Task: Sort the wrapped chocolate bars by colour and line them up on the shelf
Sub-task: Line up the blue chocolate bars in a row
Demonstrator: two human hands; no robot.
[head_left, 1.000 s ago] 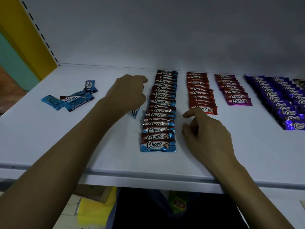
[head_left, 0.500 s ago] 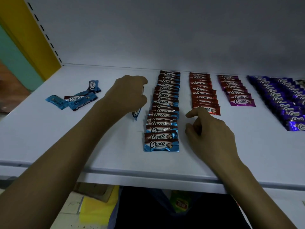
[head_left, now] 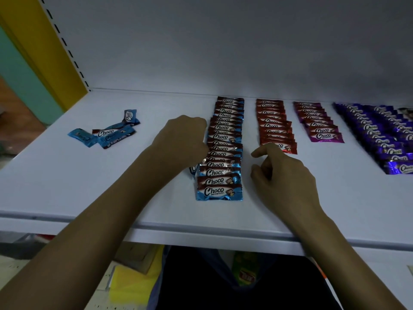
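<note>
Head view: what have your hands got on the white shelf [head_left: 67,186]?

— Your left hand [head_left: 185,139] is curled knuckles-up against the left edge of the blue row [head_left: 220,151]. It grips a blue-wrapped bar [head_left: 193,170] whose end pokes out below the fist. Your right hand [head_left: 283,175] holds nothing. Its index finger is stretched forward and the others are loosely bent, in the gap between the blue row and the red row [head_left: 274,126]. I cannot tell whether that fingertip touches the front red bar.

And the other bars?

— Every row runs from the back of the shelf toward you, with the bars overlapping like shingles (each wrapper reads "Choco"). Right of the red sits a shorter magenta row [head_left: 319,124], then purple rows [head_left: 380,135] that run off the right edge. A few loose blue bars [head_left: 107,135] lie jumbled well apart on the left.

What surrounds the shelf?

— A plain pale back panel [head_left: 223,52] rises behind it in dim light. At the left corner stands a yellow slotted upright [head_left: 40,45], with a teal wall [head_left: 20,81] beyond. Under the front lip [head_left: 201,233] it is dark. A yellow object [head_left: 129,285] and a green packet [head_left: 245,269] show there, too murky to name.
</note>
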